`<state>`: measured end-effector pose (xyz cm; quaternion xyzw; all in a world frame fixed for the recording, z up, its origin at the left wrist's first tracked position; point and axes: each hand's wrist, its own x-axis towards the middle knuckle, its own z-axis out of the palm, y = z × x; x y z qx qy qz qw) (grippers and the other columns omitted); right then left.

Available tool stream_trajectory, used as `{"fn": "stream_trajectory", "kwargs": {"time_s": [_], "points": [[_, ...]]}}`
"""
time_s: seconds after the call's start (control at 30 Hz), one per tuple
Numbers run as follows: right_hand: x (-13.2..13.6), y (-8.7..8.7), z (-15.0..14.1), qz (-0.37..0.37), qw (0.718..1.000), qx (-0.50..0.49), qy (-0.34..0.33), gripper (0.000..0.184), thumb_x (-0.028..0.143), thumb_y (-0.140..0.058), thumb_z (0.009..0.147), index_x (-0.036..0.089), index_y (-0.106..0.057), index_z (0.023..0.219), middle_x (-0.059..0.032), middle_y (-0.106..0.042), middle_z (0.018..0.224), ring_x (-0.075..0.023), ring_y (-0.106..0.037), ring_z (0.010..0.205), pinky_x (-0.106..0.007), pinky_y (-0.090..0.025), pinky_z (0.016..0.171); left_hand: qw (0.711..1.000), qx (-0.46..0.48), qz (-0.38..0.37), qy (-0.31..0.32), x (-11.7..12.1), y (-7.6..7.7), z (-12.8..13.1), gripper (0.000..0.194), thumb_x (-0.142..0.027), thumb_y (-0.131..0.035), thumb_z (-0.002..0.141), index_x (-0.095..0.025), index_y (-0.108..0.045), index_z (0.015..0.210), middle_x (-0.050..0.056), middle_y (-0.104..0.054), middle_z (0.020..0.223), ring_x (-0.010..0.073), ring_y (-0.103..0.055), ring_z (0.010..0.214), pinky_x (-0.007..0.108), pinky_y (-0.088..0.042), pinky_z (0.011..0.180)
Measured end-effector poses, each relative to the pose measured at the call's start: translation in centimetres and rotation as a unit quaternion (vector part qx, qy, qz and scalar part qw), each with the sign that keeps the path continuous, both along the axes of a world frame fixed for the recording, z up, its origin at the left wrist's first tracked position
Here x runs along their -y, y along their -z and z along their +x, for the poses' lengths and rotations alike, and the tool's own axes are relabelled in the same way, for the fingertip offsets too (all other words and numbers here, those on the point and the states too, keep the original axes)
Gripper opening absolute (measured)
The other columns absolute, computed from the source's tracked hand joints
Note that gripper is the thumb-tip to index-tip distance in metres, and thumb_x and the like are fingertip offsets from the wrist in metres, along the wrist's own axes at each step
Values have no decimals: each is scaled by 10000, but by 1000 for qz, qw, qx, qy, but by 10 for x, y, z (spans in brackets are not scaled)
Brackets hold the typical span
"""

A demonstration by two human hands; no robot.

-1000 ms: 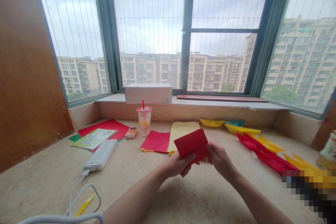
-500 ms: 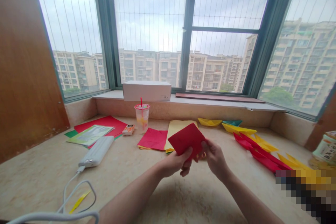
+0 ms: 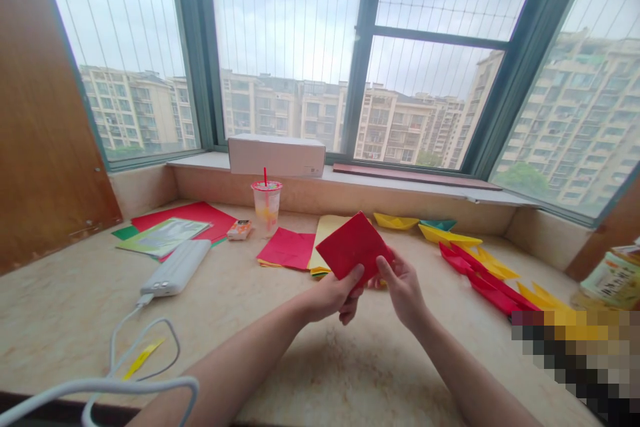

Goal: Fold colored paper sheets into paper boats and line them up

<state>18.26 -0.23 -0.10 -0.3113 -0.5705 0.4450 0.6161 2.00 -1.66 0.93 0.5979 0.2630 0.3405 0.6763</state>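
Observation:
A folded red paper [image 3: 353, 247], shaped like a tilted square, is held up above the counter between both hands. My left hand [image 3: 337, 297] grips its lower corner, thumb on the front face and fingers behind. At the right corner my right hand [image 3: 399, 280] pinches the edge, its thumb on the near side; its other fingers are partly hidden behind the paper. Behind it lie a yellow paper stack [image 3: 323, 233] and a red sheet [image 3: 287, 248] resting on other colored sheets.
Folded paper boats, such as a yellow boat [image 3: 450, 236] and a red boat [image 3: 493, 290], line the right side. A lidded cup [image 3: 267, 203], small orange-white packet [image 3: 239, 229], power bank [image 3: 177, 268] with white cable [image 3: 125, 385], and jar [image 3: 613, 277] stand around.
The view has tilted down slightly, so the counter things sit higher in the picture. The red paper has turned a little, and my right thumb has shifted onto its near face.

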Motion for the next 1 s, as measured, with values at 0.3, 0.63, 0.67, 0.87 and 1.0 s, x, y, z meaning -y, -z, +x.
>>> {"fn": "stream_trajectory", "kwargs": {"time_s": [0.3, 0.63, 0.67, 0.87, 1.0], "points": [[-4, 0, -4, -39, 996, -84, -14, 322, 468, -711, 808, 197, -636, 965, -8, -672, 726, -111, -521, 507, -241, -426, 478, 998, 15, -1, 56, -1, -3, -2, 566, -753, -388, 834, -220, -342, 649, -112, -261, 465, 51, -253, 327, 206, -277, 333], [-12, 11, -1, -50, 998, -40, -11, 335, 492, -720, 787, 169, -673, 862, -6, -618, 673, -128, -473, 565, -269, -385, 537, 987, -65, 89, -120, -3, 0, 7, 560, -710, -393, 859, -190, -478, 667, -97, -332, 368, 81, -348, 259, 200, -292, 298], [-14, 11, 2, -48, 998, -43, 7, 341, 497, -727, 778, 168, -670, 843, -4, -613, 666, -122, -451, 555, -265, -366, 527, 978, -80, 121, -150, -3, -3, 4, 549, -686, -418, 863, -186, -477, 644, -84, -359, 364, 83, -385, 269, 187, -276, 302], [-23, 10, 18, -51, 996, -61, 36, 343, 505, -756, 744, 179, -657, 782, 9, -575, 625, -114, -405, 542, -256, -330, 516, 942, 8, 179, -283, -7, -26, -13, 431, -581, -481, 891, -178, -491, 738, -66, -500, 481, 76, -489, 327, 162, -320, 339], [-24, 11, 18, -49, 997, -56, 19, 335, 501, -748, 758, 181, -673, 824, 4, -595, 654, -120, -432, 568, -258, -350, 536, 932, -4, 197, -303, -11, -29, -18, 382, -521, -533, 887, -162, -535, 756, -51, -518, 492, 75, -498, 344, 158, -346, 342]]}}
